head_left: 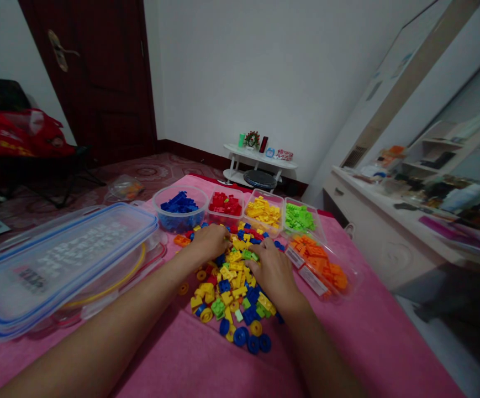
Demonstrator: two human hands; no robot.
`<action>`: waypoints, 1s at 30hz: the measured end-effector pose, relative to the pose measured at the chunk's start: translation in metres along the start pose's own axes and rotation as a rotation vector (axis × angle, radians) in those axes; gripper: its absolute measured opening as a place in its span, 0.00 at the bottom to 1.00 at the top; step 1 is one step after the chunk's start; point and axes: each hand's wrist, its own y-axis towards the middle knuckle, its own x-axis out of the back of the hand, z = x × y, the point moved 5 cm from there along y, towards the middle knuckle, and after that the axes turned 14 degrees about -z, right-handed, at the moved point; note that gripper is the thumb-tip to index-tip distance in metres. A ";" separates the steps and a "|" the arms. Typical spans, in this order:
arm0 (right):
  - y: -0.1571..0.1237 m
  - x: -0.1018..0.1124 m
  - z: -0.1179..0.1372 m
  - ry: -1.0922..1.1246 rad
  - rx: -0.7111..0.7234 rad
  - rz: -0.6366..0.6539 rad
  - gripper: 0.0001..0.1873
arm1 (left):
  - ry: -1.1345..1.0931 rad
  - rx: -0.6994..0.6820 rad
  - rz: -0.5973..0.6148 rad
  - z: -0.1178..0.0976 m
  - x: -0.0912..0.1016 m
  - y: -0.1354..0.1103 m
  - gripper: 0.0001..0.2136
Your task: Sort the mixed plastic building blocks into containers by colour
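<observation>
A heap of mixed toy building bricks [233, 276] in yellow, blue, green, red and orange lies on the pink cloth. My left hand [211, 241] is at the heap's far left side, its fingers curled together and pointing inward; whatever they hold is hidden. Over the right side of the heap is my right hand [273, 271], with thumb and fingers apart and fingertips among the bricks. A green brick [248, 255] lies by its thumb and forefinger. Blue toy wheels [241, 336] are at the heap's near edge.
Beyond the heap stand a round tub of blue bricks [182, 221] and boxes of red [225, 213], yellow [264, 218] and green bricks [301, 221]. An orange-brick box [322, 265] is at right. Stacked clear lids [69, 260] cover the left side. A dresser [372, 232] stands right.
</observation>
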 end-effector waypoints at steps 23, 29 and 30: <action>0.001 -0.004 -0.028 0.286 -0.170 -0.114 0.12 | 0.129 0.028 0.032 -0.006 0.006 -0.007 0.14; -0.004 -0.005 -0.019 0.234 -0.124 -0.103 0.16 | 0.086 -0.018 -0.043 -0.005 0.000 -0.006 0.16; -0.004 -0.005 -0.018 0.223 -0.121 -0.104 0.17 | 0.079 -0.028 -0.047 -0.004 -0.001 -0.006 0.16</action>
